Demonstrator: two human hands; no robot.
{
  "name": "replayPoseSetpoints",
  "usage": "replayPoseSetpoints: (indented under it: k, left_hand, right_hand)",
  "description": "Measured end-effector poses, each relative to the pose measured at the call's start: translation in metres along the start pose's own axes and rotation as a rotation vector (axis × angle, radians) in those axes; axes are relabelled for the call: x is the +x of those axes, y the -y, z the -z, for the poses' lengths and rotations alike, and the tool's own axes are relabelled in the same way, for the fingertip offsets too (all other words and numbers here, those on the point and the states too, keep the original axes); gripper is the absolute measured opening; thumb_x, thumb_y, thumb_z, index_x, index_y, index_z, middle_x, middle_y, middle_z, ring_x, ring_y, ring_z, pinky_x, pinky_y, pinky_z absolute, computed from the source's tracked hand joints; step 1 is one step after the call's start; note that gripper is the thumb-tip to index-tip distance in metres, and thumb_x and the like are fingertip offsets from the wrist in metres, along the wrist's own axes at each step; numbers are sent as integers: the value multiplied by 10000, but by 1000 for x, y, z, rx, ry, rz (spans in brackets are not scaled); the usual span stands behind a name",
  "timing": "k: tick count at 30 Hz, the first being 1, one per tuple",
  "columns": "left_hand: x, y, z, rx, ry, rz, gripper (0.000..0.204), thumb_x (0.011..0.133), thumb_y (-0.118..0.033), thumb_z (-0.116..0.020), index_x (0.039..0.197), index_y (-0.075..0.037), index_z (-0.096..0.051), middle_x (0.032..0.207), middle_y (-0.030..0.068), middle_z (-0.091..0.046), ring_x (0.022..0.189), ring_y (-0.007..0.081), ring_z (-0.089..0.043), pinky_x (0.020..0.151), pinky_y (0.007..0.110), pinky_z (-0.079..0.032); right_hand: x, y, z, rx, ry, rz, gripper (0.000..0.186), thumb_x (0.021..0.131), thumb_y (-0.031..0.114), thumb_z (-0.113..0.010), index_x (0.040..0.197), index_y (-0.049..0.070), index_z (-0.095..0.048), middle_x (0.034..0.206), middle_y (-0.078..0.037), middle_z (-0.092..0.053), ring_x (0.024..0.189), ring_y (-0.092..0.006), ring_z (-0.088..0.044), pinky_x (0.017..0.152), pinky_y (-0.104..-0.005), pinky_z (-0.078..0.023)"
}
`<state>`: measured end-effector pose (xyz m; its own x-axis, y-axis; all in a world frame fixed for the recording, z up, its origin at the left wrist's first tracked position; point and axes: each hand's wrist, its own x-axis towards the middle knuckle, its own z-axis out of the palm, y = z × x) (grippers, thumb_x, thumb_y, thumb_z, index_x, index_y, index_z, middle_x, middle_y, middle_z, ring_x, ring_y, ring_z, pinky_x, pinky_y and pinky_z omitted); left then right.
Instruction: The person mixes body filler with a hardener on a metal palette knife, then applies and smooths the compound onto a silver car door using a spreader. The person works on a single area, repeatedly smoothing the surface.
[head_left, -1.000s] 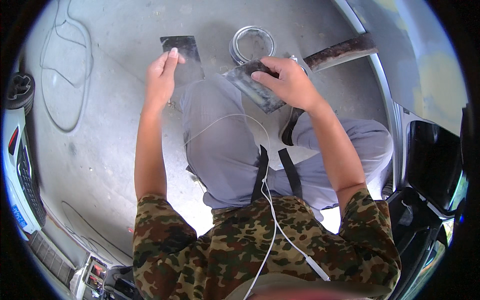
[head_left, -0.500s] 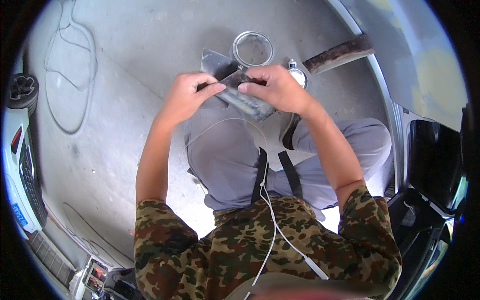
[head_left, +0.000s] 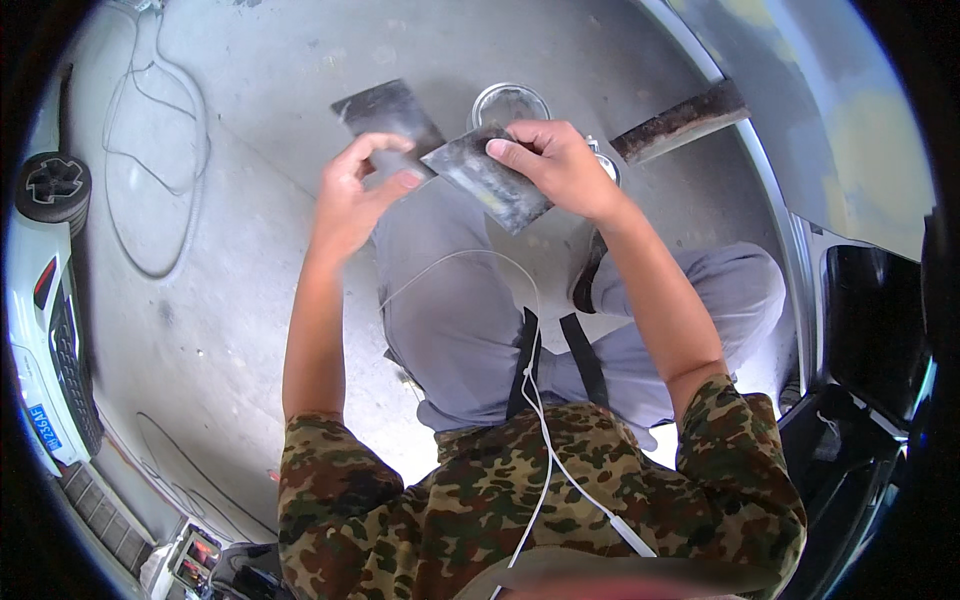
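My left hand (head_left: 357,190) pinches a dark, flat putty spreader (head_left: 385,108) by its near edge, thumb and fingers around it; the spreader is slightly blurred. In my right hand (head_left: 560,165) is a second flat putty spreader (head_left: 497,180), gripped between thumb and fingers and smeared with pale and yellowish material. The two blades lie close together, their near corners almost meeting. Just beyond the right hand stands an open round tin (head_left: 510,87) with a metal rim, its lower part hidden by the hand and the blade. A smaller round pale thing (head_left: 607,168) shows partly behind my right wrist.
A dark, worn beam (head_left: 680,122) reaches from the car body panel (head_left: 850,120) with yellowish patches at right. A looped hose (head_left: 200,150) lies on the grey floor at left, near a wheel (head_left: 52,187) and a white car bumper (head_left: 45,330). A white cable hangs over my lap.
My left hand has moved slightly left with its spreader, which has swung outward from the other blade. The right hand still holds its spreader, its smeared face now more exposed.
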<state>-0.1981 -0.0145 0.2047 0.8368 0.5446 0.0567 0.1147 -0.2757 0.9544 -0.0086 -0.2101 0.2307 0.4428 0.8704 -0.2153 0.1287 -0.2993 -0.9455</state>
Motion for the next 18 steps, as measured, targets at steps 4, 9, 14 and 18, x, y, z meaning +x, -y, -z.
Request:
replayPoseSetpoints:
  k: [4, 9, 14, 18]
  left_hand:
    - [13, -20, -22, 68, 160, -54, 259, 900, -217, -796, 861, 5, -669, 749, 12, -593, 728, 97, -513, 672, 278, -442]
    - [5, 6, -3, 157, 323, 15, 271, 962, -226, -721, 873, 23, -661, 752, 26, -589, 723, 103, -507, 676, 294, -450]
    - [37, 51, 31, 173, -254, 59, 451, 1088, -355, -511, 867, 17, -638, 738, 37, -561, 729, 139, -506, 706, 352, -453]
    - [66, 73, 28, 191, 6, 211, 448, 1082, -406, -519, 970, 9, -645, 844, 16, -577, 754, 86, -414, 650, 324, -347]
  right_hand:
    - [-5, -3, -1, -115, 37, 140, 295, 1001, 249, -683, 871, -13, -648, 664, -62, -497, 638, -129, -436, 587, -332, -399]
    - [-11, -1, -3, -208, 78, 287, 298, 987, 293, -668, 891, 12, -654, 772, -232, -621, 680, -376, -570, 668, -458, -478]
    - [-1, -3, 31, -18, -65, 354, 328, 1003, 253, -666, 855, -33, -603, 710, -182, -543, 635, -258, -496, 631, -409, -434]
    - [11, -14, 76, -68, -184, 295, 311, 960, 248, -707, 836, -30, -643, 687, -155, -573, 629, -215, -515, 628, -387, -449]
